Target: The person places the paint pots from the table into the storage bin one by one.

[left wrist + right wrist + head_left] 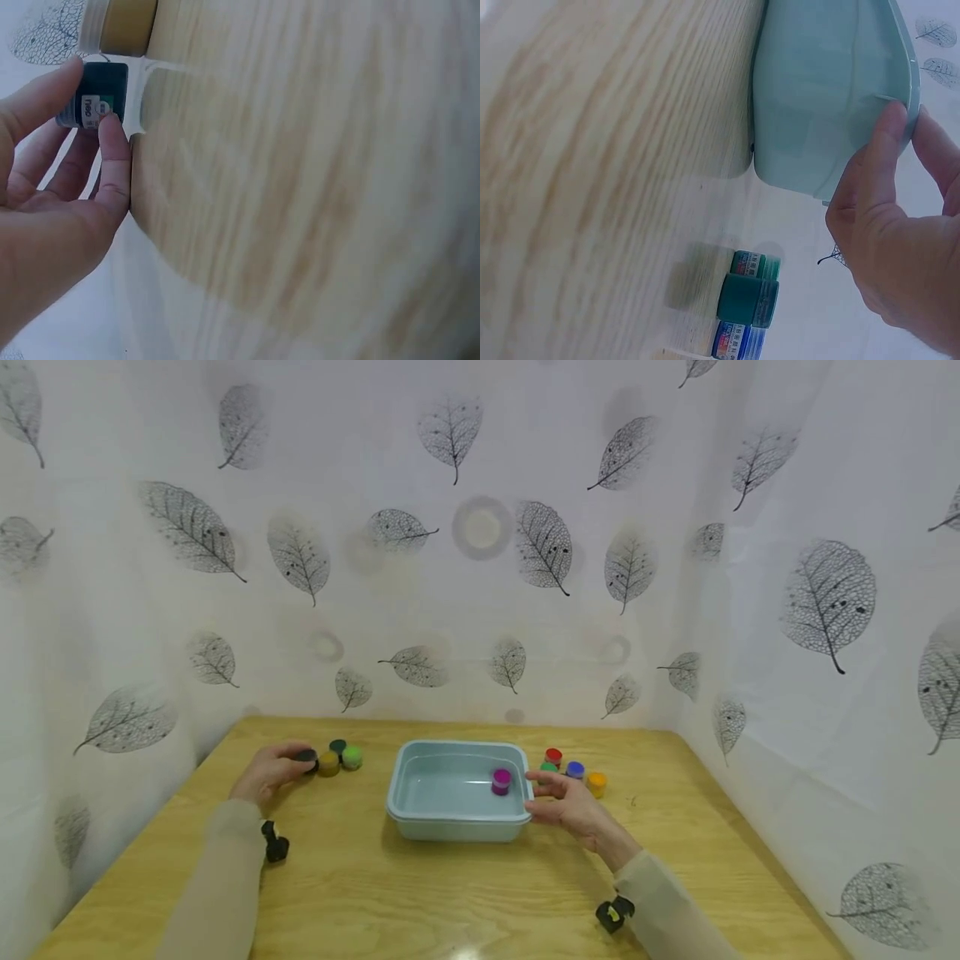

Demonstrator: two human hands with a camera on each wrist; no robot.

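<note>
At the far left of the table, my left hand [272, 772] pinches a dark paint jar [307, 761] between thumb and fingers. The left wrist view shows that jar [103, 96] with a small printed label, its base close to the tabletop. Beside it stand a mustard-yellow jar [328, 764], a dark green jar [338, 747] and a light green jar [352, 757]. My right hand [576, 812] grips the right rim of a pale blue plastic basin [457, 831]. One purple jar [501, 782] sits inside the basin, towards its right side.
Right of the basin, behind my right hand, is a cluster: a red jar [553, 757], a green jar [549, 768], a blue jar [575, 770] and an orange jar [597, 785]. The wooden table [450, 893] meets a leaf-patterned curtain [480, 610] at back and sides.
</note>
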